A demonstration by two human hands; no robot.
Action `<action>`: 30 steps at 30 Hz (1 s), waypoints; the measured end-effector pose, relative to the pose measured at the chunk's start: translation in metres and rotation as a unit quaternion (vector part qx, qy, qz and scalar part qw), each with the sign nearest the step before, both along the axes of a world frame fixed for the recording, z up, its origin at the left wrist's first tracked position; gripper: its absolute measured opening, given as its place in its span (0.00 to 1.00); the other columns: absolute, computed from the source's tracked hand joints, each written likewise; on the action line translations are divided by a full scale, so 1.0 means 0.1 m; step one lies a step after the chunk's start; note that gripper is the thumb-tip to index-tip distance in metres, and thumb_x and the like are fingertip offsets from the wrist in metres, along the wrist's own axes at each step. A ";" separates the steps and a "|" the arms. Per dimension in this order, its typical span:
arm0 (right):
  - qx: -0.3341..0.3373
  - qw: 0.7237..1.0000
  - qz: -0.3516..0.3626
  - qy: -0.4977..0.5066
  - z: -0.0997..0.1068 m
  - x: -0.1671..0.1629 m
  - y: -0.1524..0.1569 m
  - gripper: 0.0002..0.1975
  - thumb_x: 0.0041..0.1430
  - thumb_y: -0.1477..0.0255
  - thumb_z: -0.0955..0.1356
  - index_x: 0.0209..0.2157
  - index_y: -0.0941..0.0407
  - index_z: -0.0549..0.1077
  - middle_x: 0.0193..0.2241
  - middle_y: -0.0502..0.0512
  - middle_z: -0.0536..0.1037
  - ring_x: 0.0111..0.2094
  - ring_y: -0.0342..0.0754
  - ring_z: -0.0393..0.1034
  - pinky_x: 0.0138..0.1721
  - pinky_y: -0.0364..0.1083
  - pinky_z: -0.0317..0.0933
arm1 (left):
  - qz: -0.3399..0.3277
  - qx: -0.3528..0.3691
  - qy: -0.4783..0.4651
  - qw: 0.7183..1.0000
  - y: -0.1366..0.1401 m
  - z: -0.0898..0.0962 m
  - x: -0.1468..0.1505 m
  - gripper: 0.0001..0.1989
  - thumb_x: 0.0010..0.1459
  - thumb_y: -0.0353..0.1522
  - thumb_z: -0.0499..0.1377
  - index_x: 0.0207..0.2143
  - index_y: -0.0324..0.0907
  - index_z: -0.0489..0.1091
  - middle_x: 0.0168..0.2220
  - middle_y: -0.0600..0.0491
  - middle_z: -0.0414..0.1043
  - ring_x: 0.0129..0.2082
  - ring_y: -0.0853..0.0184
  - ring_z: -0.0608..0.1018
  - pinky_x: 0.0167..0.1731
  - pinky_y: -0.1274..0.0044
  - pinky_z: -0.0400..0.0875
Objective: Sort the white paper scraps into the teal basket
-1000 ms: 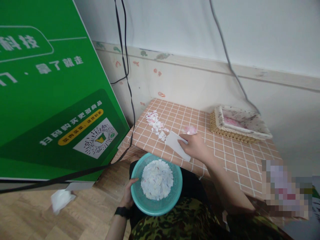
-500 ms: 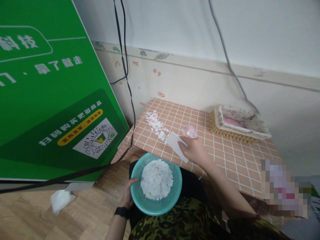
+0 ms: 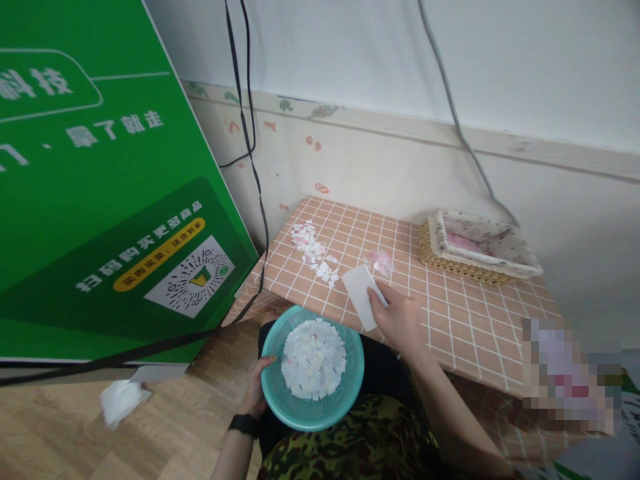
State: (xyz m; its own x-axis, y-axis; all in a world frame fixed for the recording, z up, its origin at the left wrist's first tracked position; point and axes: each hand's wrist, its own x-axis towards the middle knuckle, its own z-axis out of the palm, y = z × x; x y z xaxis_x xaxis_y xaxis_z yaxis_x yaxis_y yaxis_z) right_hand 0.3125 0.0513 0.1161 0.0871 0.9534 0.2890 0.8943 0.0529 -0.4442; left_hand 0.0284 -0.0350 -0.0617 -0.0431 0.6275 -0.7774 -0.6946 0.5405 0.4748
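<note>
My left hand grips the left rim of a teal plastic basket, with its fingers partly hidden beneath it. Inside lies a heap of small white paper scraps. A flat white card is pinched in my right hand, above the table's front edge. To the card's left, white and pinkish paper scraps are strewn across the checked tabletop. Just behind my right hand sits a small clear-and-pink bundle, too blurred to name.
A lined wicker basket with something pink inside stands at the table's back right. A green printed panel rises on the left, with a black strap hanging past it. White plastic lies on the floor. One area at right is pixelated.
My right hand has drawn the card right and slightly toward me, away from the strewn scraps, and the card's face has turned more toward view. My left hand and the teal basket stay put.
</note>
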 end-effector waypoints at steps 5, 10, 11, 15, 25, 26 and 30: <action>0.000 1.000 -0.020 0.002 -0.05 0.11 0.08 0.18 0.61 0.64 0.59 0.42 0.55 0.76 0.26 0.58 0.79 0.24 0.50 0.71 0.26 0.44 0.56 | -0.030 0.022 -0.017 0.999 -0.01 -0.02 -0.02 0.08 0.44 0.32 0.62 0.28 0.37 0.75 0.23 0.49 0.79 0.22 0.60 0.78 0.28 0.69 0.74; 0.003 0.999 -0.054 0.004 0.06 0.36 0.27 0.18 0.61 0.64 0.59 0.42 0.56 0.77 0.27 0.57 0.79 0.25 0.50 0.70 0.25 0.44 0.54 | -0.018 0.022 -0.013 0.999 -0.01 -0.05 -0.03 0.07 0.44 0.31 0.63 0.27 0.36 0.75 0.23 0.50 0.79 0.22 0.61 0.78 0.28 0.71 0.73; 0.004 0.999 -0.042 0.009 0.07 0.35 0.31 0.18 0.61 0.63 0.60 0.43 0.55 0.76 0.28 0.57 0.79 0.25 0.50 0.70 0.26 0.44 0.54 | -0.016 0.024 -0.016 0.999 -0.01 -0.05 -0.03 0.07 0.44 0.31 0.63 0.27 0.36 0.75 0.23 0.50 0.79 0.23 0.61 0.78 0.28 0.71 0.73; 0.008 0.999 0.052 -0.016 0.11 0.20 0.44 0.17 0.61 0.65 0.60 0.43 0.54 0.77 0.30 0.57 0.79 0.27 0.50 0.71 0.29 0.44 0.55 | -0.021 0.027 -0.029 0.999 -0.01 -0.07 -0.03 0.09 0.45 0.32 0.63 0.29 0.36 0.76 0.25 0.49 0.80 0.24 0.60 0.79 0.30 0.69 0.74; 0.006 0.986 0.145 -0.078 0.21 0.01 0.55 0.15 0.62 0.69 0.59 0.38 0.55 0.77 0.25 0.54 0.77 0.25 0.47 0.67 0.28 0.44 0.53 | -0.014 0.021 -0.023 0.999 0.00 0.04 0.00 0.08 0.44 0.30 0.62 0.29 0.36 0.75 0.25 0.48 0.80 0.24 0.59 0.79 0.29 0.69 0.74; 0.008 0.986 0.143 -0.084 0.21 0.01 0.56 0.15 0.62 0.69 0.59 0.38 0.55 0.77 0.25 0.54 0.77 0.25 0.47 0.67 0.28 0.44 0.53 | -0.007 0.020 -0.019 1.000 0.00 0.05 0.01 0.07 0.44 0.30 0.62 0.28 0.36 0.75 0.24 0.49 0.80 0.23 0.60 0.79 0.28 0.69 0.74; 0.027 0.989 0.107 -0.093 0.17 0.04 0.61 0.15 0.61 0.69 0.60 0.39 0.55 0.77 0.30 0.56 0.78 0.30 0.49 0.69 0.30 0.44 0.54 | 0.006 0.010 -0.007 1.000 0.00 0.08 0.02 0.05 0.43 0.29 0.63 0.26 0.37 0.74 0.21 0.50 0.79 0.20 0.62 0.78 0.26 0.71 0.73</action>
